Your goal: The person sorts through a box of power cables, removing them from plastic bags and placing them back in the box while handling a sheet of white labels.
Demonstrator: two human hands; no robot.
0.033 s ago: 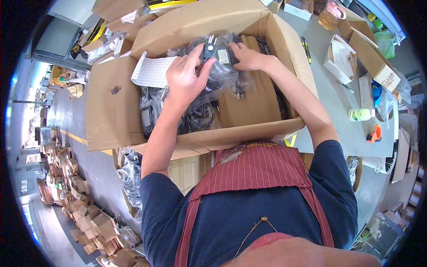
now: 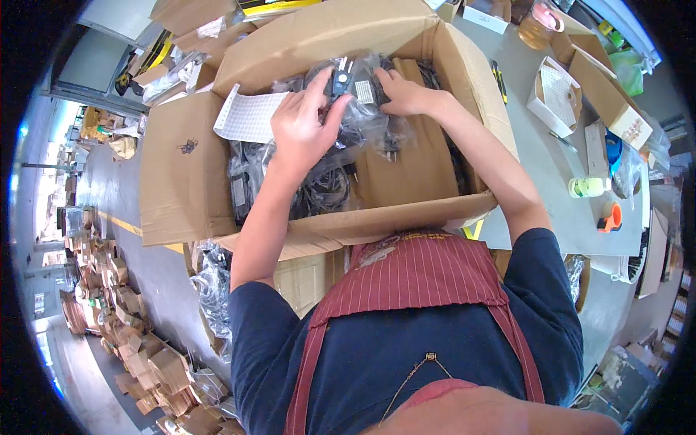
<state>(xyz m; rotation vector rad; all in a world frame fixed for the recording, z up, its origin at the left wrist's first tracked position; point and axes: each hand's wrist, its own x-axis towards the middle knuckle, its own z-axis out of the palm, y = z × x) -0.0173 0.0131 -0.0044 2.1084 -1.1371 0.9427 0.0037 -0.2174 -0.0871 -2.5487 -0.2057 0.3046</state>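
Note:
Between the thumb and fingers of my left hand (image 2: 301, 125) is a black power plug (image 2: 340, 78) with metal prongs pointing away from me. It lies over crumpled clear plastic bags in a large open cardboard box (image 2: 391, 217). My right hand (image 2: 407, 96) curls at the right side of a clear bag (image 2: 373, 116), its fingers and thumb against the plastic beside a small white label (image 2: 364, 92). Bagged black cables (image 2: 324, 190) fill the left part of the box. A sheet of white labels (image 2: 249, 116) rests at the box's left side, near my left hand.
Brown cardboard (image 2: 406, 174) covers the box's right part. On the grey table to the right are a small white tray (image 2: 554, 94), a green-labelled bottle (image 2: 589, 187), an orange tape roll (image 2: 610, 216) and a jug (image 2: 538, 27). Many cartons (image 2: 156, 362) stand on the floor at left.
The plug has tipped very slightly in my left hand. Both hands stay in nearly the same place.

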